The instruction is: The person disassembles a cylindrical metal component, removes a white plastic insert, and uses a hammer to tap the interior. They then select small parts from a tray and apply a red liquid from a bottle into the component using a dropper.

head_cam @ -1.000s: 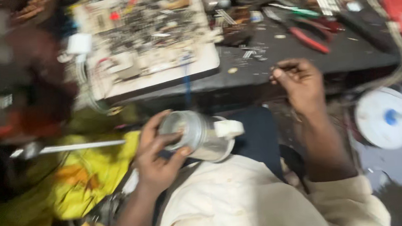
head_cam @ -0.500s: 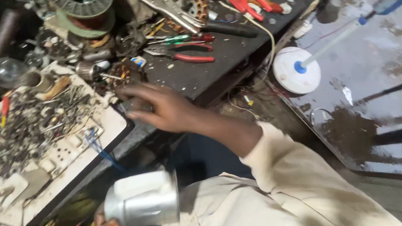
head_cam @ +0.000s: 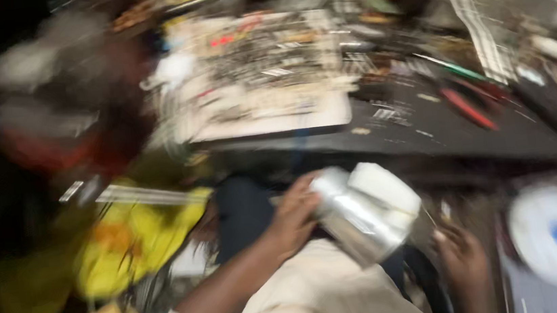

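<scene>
Item: silver metal cylinder with white end cap [head_cam: 369,212], held over the lap, just below the front edge of the dark workbench [head_cam: 467,135]; tilted, white end up and to the right.
Left hand: left hand [head_cam: 295,219] clamped on the cylinder's left flank, fingers wrapped round the metal body; forearm runs up from the cream sleeve [head_cam: 305,297].
Right hand: right hand [head_cam: 461,254] low and to the right of the cylinder, apart from it; fingers seem pinched on something small and thin, but blur leaves it unclear whether it grips anything.
Step in hand: judged as bringing a small part to the cylinder while the other hand steadies it.
Next move calls for: a steady hold on the body and a fine, aimed approach of the pinching fingers to the white end.
Bench contents: white tray of small metal parts [head_cam: 264,76] at centre; red-handled pliers [head_cam: 468,107] to its right; all smeared by camera motion.
Surroundings: yellow cloth [head_cam: 136,238] at left of the lap; white disc with blue centre [head_cam: 551,236] on the floor at right.
Change from half a second ago: the right hand was then up on the bench among the tools and is now down beside the cylinder; the cylinder sits higher and more central in view; the camera has swung, so the tray is now at top centre.
</scene>
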